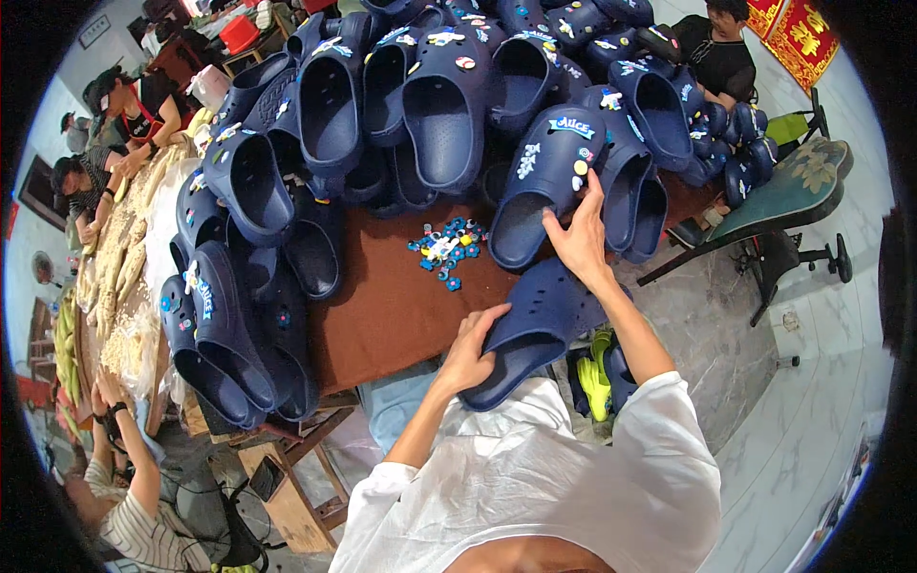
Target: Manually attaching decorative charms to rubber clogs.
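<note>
My right hand [581,234] grips a decorated navy clog [552,172] by its side, thumb at the opening and fingers along the upper. That clog bears a word charm, a white figure charm and small round charms, and it is at the front of a big heap. My left hand [468,351] is closed on the side of a plain navy clog [537,310] over my lap, with bare holes in its upper. Part of another navy clog shows beyond it, beneath my right forearm. A small pile of blue, white and yellow shoe charms [447,246] lies on the brown tabletop [368,310].
Decorated navy clogs [442,115] are heaped across the table, and more hang over its left edge [224,334]. Below my right arm are lime-green clogs [594,377]. A green chair [778,196] stands right. People work at a corn-covered table [124,248] left; another person sits back right.
</note>
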A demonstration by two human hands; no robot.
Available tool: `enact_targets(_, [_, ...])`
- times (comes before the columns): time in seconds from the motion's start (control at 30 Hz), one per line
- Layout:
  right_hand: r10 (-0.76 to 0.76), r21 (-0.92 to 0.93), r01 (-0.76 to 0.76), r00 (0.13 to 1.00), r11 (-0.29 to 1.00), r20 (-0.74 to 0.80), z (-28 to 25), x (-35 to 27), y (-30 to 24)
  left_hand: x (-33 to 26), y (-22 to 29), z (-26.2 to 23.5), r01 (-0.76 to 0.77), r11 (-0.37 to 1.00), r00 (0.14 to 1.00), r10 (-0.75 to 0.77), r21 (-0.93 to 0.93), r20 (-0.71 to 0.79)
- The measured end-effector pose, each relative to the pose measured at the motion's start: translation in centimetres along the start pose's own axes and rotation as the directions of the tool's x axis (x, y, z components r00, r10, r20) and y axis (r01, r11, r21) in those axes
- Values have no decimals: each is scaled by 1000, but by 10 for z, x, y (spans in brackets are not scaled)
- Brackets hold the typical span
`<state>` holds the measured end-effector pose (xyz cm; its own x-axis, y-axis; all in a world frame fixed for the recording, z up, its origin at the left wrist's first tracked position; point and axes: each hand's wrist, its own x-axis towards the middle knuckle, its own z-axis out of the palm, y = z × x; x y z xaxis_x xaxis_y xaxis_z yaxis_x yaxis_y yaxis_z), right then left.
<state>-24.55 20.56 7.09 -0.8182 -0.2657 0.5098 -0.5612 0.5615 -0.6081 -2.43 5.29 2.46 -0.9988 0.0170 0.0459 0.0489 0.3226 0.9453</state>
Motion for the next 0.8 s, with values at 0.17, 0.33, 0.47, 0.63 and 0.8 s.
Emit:
enact_targets(0.17, [-2,-38,1,999,999,-34,4,-2,-2,-51,-1,-33,46,997,999,-46,-58,2])
enact_targets(0.33, [-7,-39,4,997,999,-73,18,-17,-2,-90,-5,-45,129,954,978,-168,-270,-127])
enact_targets(0.47, [3,-19,-4,999,1000,-54,29,-29,8,-112,-2,-57,132,925,939,-231,-356,-253])
enact_targets(0.63, [32,102,-26,998,994,-56,34,-42,8,-125,-4,-87,47,961,872,-172,-271,-458])
enact_targets(0.8, [89,207,-90,996,974,11,38,-59,-4,-130,-13,-95,158,948,749,-299,-278,-592])
